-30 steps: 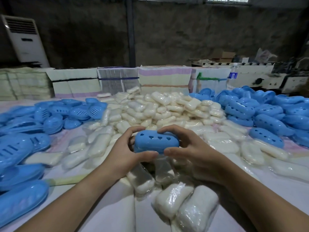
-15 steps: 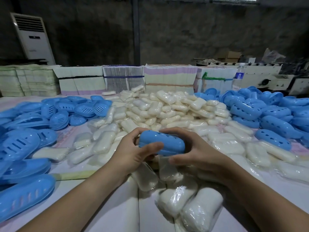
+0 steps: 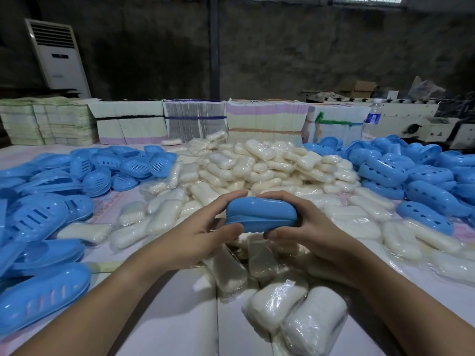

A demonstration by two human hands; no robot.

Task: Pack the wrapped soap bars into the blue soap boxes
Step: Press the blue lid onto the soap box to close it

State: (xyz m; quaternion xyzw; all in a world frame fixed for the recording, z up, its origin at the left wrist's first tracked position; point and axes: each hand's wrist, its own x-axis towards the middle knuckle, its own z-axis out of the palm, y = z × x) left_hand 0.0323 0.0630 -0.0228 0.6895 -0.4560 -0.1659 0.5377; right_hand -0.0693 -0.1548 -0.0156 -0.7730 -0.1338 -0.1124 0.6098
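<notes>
A closed blue soap box (image 3: 261, 214) is held above the table in front of me, its two halves pressed together with the seam facing me. My left hand (image 3: 200, 235) grips its left end, thumb under and fingers over the top. My right hand (image 3: 308, 227) grips its right end the same way. A big heap of wrapped white soap bars (image 3: 257, 165) lies behind the box. More wrapped bars (image 3: 295, 309) lie near me, below the hands.
Slotted blue box halves (image 3: 51, 191) are piled at the left, and blue halves with heart-shaped holes (image 3: 411, 173) at the right. Bundled paper stacks (image 3: 195, 122) line the table's far edge. A water bottle (image 3: 371, 122) stands at the back right, a white air conditioner (image 3: 57, 55) at the back left.
The blue box has been turned in both hands: its holed top faced me a second ago, now the closed side seam faces me. Both hands keep their grip.
</notes>
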